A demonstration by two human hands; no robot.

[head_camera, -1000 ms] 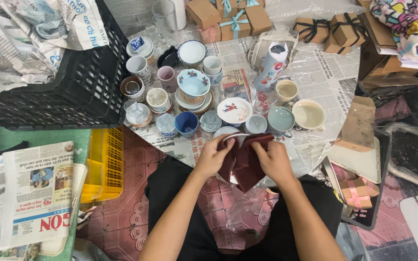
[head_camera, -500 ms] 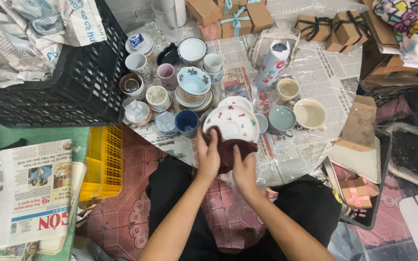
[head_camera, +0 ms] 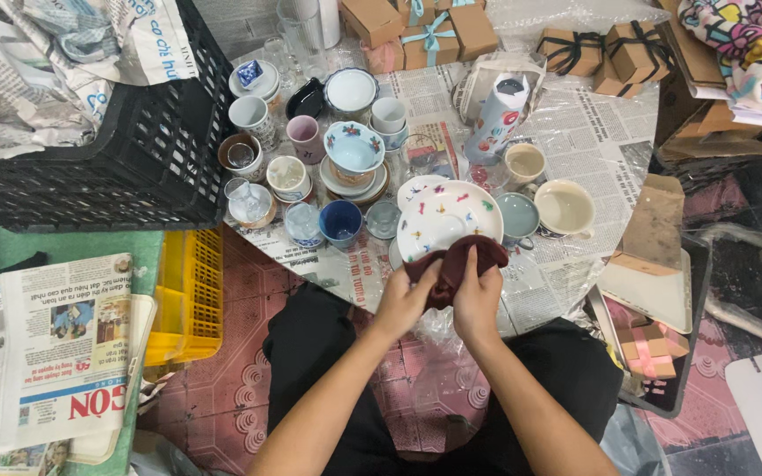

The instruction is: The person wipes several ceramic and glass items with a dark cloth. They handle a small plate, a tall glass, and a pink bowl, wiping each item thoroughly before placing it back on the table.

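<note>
A white saucer with small coloured marks (head_camera: 448,214) is tilted up toward me, just above my lap. Both hands meet at its lower edge with a dark red cloth (head_camera: 462,263) bunched between them. My left hand (head_camera: 405,298) holds the saucer's lower rim and the cloth from the left. My right hand (head_camera: 478,295) presses the cloth against the saucer from the right. Behind the saucer stands a crowd of cups and bowls on newspaper, among them a blue cup (head_camera: 340,220) and a cream bowl (head_camera: 564,207).
A black plastic crate (head_camera: 147,159) with crumpled newspaper sits at the left, a yellow crate (head_camera: 189,291) below it. Newspaper stacks (head_camera: 68,353) lie at the lower left. Brown gift boxes with ribbons (head_camera: 615,53) line the back. A flowered tall bottle (head_camera: 497,119) stands mid-table.
A second ago both hands held only the red cloth low over my lap. They then lifted the saucer, and now the cloth is pressed on its lower rim, the saucer shifted right.
</note>
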